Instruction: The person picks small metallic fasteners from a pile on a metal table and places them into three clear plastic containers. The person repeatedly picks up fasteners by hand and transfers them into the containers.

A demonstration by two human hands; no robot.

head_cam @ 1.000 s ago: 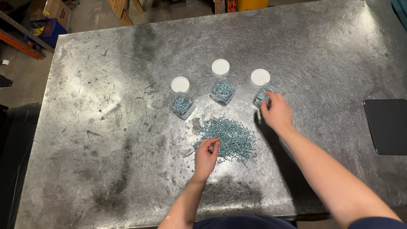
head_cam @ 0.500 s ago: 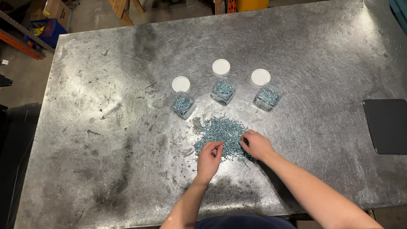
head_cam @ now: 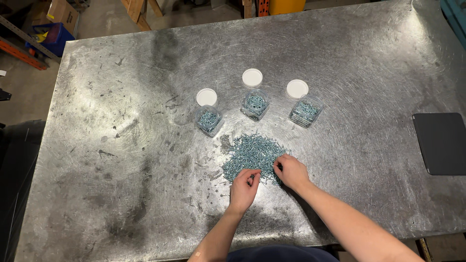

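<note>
the large grey sheet-metal worktop (head_cam: 121, 145) is brushed, scuffed and stained, with a dull sheen and swirl scratches. under the hands lies a heap of small bluish, shiny metal screws (head_cam: 255, 155). beyond the hands stand three clear glossy plastic jars (head_cam: 256, 104), each with a smooth matt white round plastic lid (head_cam: 252, 77) behind it. right of the hands rests a matt dark grey flat pad (head_cam: 442, 143).

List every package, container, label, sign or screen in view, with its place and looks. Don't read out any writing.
Left jar: clear, open, holds screws, behind the pile.
Middle jar: same, farthest back.
Right jar: same.
Three lids: round, white, one behind each jar.
Cardboard box: brown, on the floor, top left.
Blue crate: below the box.
Dark tablet: flat, closed cover, table's right edge.
No signs or lit screens.
</note>
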